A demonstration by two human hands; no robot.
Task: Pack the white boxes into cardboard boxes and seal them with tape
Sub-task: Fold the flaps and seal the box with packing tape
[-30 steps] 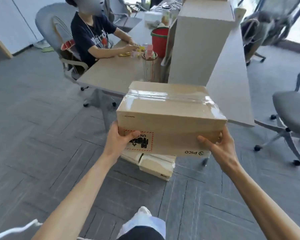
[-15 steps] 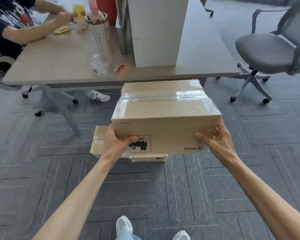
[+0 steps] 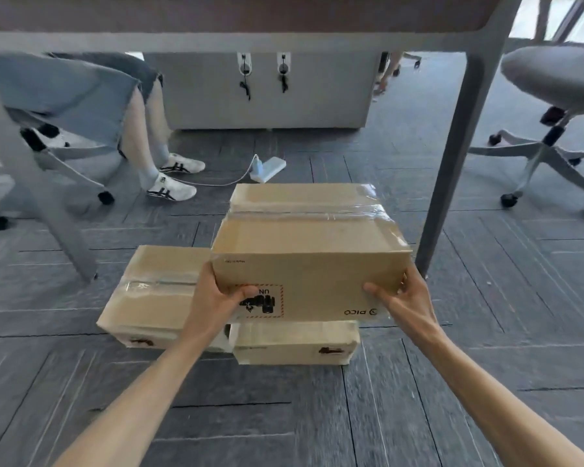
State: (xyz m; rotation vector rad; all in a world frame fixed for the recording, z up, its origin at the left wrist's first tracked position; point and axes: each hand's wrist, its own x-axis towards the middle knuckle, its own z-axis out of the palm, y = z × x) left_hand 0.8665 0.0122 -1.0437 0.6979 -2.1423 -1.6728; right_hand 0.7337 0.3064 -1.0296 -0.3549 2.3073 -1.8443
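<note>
A taped cardboard box with a clear tape strip across its top is held between both hands, low over the floor. My left hand grips its near left corner, thumb on the front face by a red-framed label. My right hand grips the near right corner. Under and beside it, two sealed cardboard boxes lie on the floor: one on the left and one below, mostly covered by the held box.
A grey table leg stands just right of the boxes, the table's edge overhead. A seated person's legs and shoes are at left by a chair base. A white power strip lies behind; an office chair stands right.
The box has come down from table height to near the floor, over the two floor boxes. The view dropped below the tabletop. Both hands keep the same hold.
</note>
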